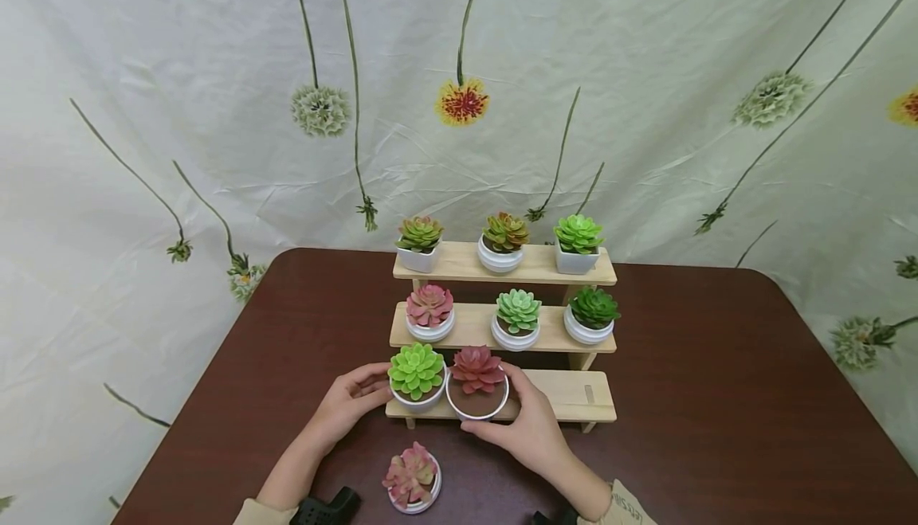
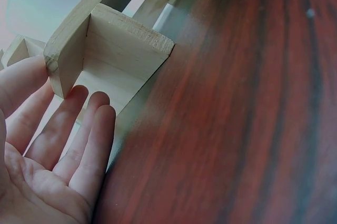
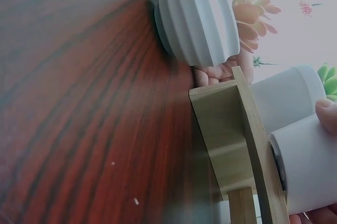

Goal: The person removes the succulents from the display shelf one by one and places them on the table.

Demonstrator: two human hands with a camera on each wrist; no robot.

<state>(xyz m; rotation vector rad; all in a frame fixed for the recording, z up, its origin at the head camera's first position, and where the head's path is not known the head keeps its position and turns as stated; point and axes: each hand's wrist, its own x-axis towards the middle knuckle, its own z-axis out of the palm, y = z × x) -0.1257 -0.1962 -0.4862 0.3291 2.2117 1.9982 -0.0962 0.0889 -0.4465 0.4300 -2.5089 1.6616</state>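
My right hand (image 1: 534, 421) grips a white pot with a dark red succulent (image 1: 476, 369), thumb at the front and fingers round its right side. That pot is over the bottom step of a wooden tiered stand (image 1: 566, 393); in the right wrist view the pot's white wall (image 3: 310, 166) leans, its base edge close to the board. Just left of it sits a light green succulent (image 1: 416, 370) in a white pot. My left hand (image 1: 351, 401) is beside the bottom step's left end, its fingers extended and fingertips right at the board's end (image 2: 66, 61).
A pink succulent in a ribbed white pot (image 1: 412, 477) stands on the dark table (image 1: 703, 397) in front of the stand, between my forearms. Potted succulents line the middle step (image 1: 473, 324) and top step (image 1: 452, 264). A flower-printed cloth (image 1: 610, 47) hangs behind.
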